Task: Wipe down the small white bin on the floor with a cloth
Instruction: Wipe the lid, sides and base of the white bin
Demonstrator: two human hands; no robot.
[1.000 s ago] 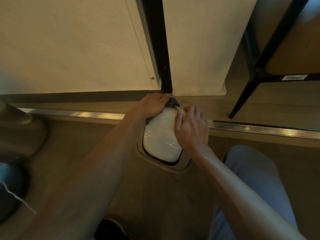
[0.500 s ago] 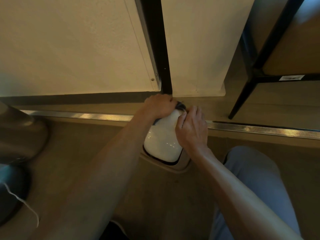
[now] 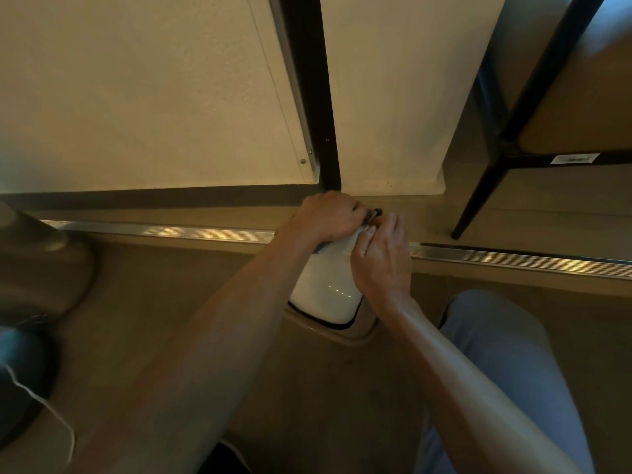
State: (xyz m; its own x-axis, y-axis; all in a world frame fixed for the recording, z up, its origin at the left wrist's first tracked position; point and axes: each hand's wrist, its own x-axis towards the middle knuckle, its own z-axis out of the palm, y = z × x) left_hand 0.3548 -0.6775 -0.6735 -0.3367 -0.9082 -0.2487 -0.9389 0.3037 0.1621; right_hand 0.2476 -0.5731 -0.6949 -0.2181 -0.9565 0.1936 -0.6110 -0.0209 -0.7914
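Note:
A small white bin (image 3: 328, 289) with a glossy lid and beige rim stands on the floor at the centre of the head view. My left hand (image 3: 326, 215) presses a dark cloth (image 3: 372, 213) against the bin's far top edge, fingers curled over it; only small bits of cloth show past my knuckles and under my wrist. My right hand (image 3: 383, 258) grips the bin's right side, fingers curled over its upper edge.
A metal floor track (image 3: 513, 260) runs left to right behind the bin. White panels with a black post (image 3: 314, 97) rise beyond it. A black chair leg (image 3: 478, 203) stands at the right. My knee in blue trousers (image 3: 496, 354) is at lower right; dark rounded objects sit at left.
My left hand has slid the cloth rightward along the bin's far edge, closer to my right hand. Less cloth shows now. My right hand has stayed on the bin's side.

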